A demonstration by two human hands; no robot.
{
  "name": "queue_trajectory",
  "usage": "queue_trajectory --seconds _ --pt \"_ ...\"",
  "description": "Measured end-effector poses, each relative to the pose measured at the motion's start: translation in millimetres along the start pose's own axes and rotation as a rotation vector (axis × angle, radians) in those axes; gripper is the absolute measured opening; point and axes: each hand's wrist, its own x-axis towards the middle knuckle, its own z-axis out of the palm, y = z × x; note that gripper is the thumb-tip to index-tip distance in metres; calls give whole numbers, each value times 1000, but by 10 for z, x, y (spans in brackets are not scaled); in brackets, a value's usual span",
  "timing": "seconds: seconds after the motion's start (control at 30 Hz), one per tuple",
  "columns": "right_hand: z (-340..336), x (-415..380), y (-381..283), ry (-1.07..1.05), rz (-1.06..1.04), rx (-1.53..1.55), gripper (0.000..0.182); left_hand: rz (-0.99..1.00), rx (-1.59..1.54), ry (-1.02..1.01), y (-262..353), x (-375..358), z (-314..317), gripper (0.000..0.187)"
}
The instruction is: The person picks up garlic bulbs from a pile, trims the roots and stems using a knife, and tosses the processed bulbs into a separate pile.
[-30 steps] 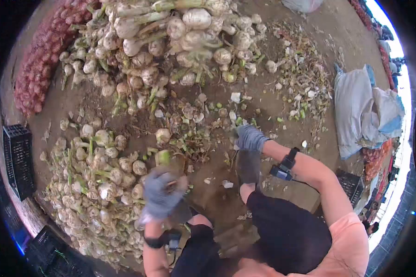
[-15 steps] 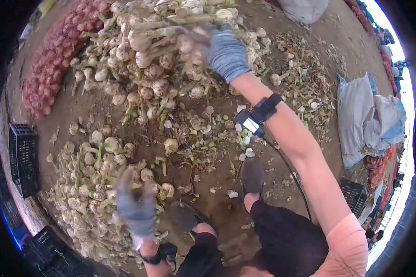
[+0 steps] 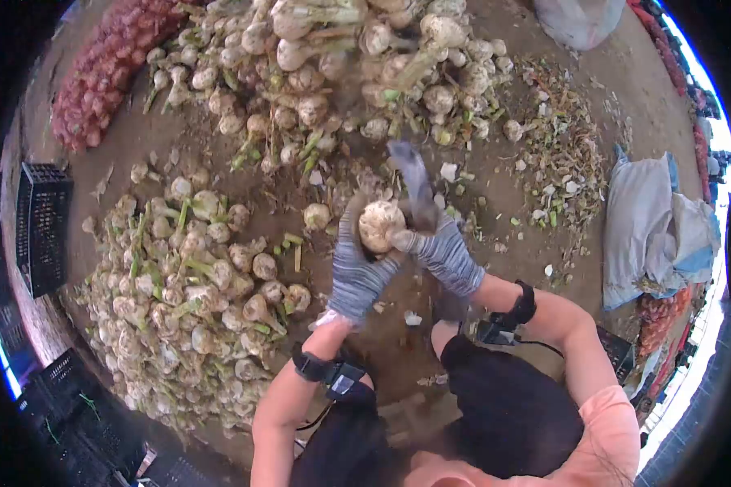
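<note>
My left hand, in a grey striped glove, is wrapped round a garlic bulb in front of my body. My right hand, gloved the same way, holds a tool with a blurred grey blade that points up and away; its thumb presses on the bulb. The tool's handle is mostly hidden in the fingers. Beyond the hands lies a large heap of garlic with stems. A second heap of garlic bulbs spreads at the left.
A red mesh sack of garlic lies at the upper left. Black crates stand along the left side. Peelings cover ground at the right, near white sacks. My feet and knees are below the hands.
My right hand has come back from the far heap to the middle. My left hand has moved right from the left heap. The two now meet at one bulb.
</note>
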Motion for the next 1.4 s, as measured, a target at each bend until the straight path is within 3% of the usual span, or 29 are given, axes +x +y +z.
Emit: queue_trajectory --seconds 0.03,0.17,0.23,0.27,0.3,0.37,0.4,0.5,0.57,0.67,0.73,0.77,0.8,0.83,0.87,0.9,0.97,1.0,1.03,1.07,1.1,1.13,1.17,1.2,1.23,1.3,1.33,1.4 --pt "-55 -59 144 -27 121 -67 54 109 224 6 122 -162 83 78" --pt "-269 -58 215 -172 221 -397 46 57 203 0 -220 -284 -236 70" --pt "-289 -52 217 -249 96 -990 40 -360 22 38 -260 -270 -348 67" --pt "-216 -43 21 -325 116 -1182 31 -369 20 41 -257 -284 -365 67" --pt "-200 -53 50 -326 124 -1176 31 -335 112 24 -248 -297 -385 66" --pt "-135 -52 26 -429 -51 -1291 28 -260 295 -13 -132 -313 -379 63" --pt "-101 -47 -19 -501 -19 -1358 22 -61 881 -152 -43 -346 -398 62" --pt "6 -60 -113 -522 -74 -1359 16 66 924 -137 -286 -410 -453 64" --pt "-6 -66 -41 -499 -87 -1343 15 105 938 -141 -12 -467 -297 62" --pt "-55 -34 20 -475 -43 -1347 15 34 790 -70 45 -458 -254 59" --pt "-264 -26 89 -543 -243 -1370 16 -147 281 -22 165 -522 -181 57" --pt "-659 34 346 -493 -20 -1431 19 -12 537 -26 336 -604 -94 57" --pt "-1011 146 550 -432 185 -1490 22 36 498 -49 360 -660 -121 58" --pt "-1012 131 437 -421 173 -1498 22 87 453 -72 368 -673 -149 59" --pt "-990 49 243 -292 87 -1482 26 -281 -31 28 348 -549 -132 59" --pt "-967 -43 144 -162 14 -1450 30 -131 332 -7 386 -540 -125 59" --pt "-1067 -49 718 -163 -4 -1396 32 -441 -122 130 21 -428 -234 49" --pt "-1072 -32 935 -189 -23 -1331 35 -438 -122 130 56 -407 -233 49" --pt "-984 -38 908 -192 -20 -1329 35 -190 307 -47 128 -413 -231 42" --pt "-809 -39 813 -264 118 -1164 36 67 732 -232 201 -428 -225 36" --pt "-646 -22 698 -328 250 -996 36 64 735 -240 266 -447 -183 36" --pt "-501 24 564 -320 249 -998 36 -11 908 -267 317 -457 -116 32" --pt "-375 71 424 -324 94 -981 37 -85 1076 -295 324 -447 -62 28" --pt "-347 69 356 -328 -53 -961 38 221 1085 -367 219 -422 -116 23" --pt "-452 19 466 -322 -44 -966 38 219 1077 -375 216 -430 -96 23" --pt "-801 -60 920 -397 48 -1181 38 559 968 -348 336 -398 -43 22" --pt "-918 40 976 -424 72 -1297 39 658 1068 -335 537 -402 -25 20" --pt "-1010 169 790 -259 121 -1230 40 469 969 -253 764 -541 -206 22"
